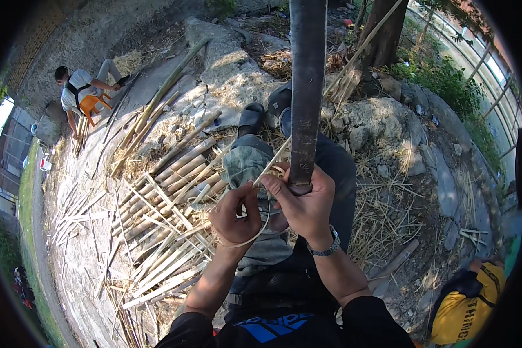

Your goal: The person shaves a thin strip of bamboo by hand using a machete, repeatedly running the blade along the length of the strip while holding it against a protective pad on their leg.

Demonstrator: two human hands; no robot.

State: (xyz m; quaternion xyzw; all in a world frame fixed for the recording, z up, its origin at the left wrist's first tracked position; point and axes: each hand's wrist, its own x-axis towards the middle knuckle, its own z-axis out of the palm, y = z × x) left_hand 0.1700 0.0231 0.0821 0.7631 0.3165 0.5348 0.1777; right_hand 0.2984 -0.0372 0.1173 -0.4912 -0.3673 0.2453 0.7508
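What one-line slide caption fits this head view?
Seated outdoors, right hand grips a long dark blade while left hand holds a thin bamboo strip.

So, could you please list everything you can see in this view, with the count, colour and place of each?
long blade: one, dark grey, upright at centre, handle gripped in the right hand
thin bamboo strip: one, pale tan, pinched by the left hand against the blade
split bamboo slats: many, pale yellow, spread on the ground at left
bamboo poles: several, tan-green, piled left of centre
seated person: one, grey top, far upper left
tree trunk: one, brown, top right
yellow bag: one, lower right
wristwatch: one, silver, right wrist
left hand: one, centre
right hand: one, centre
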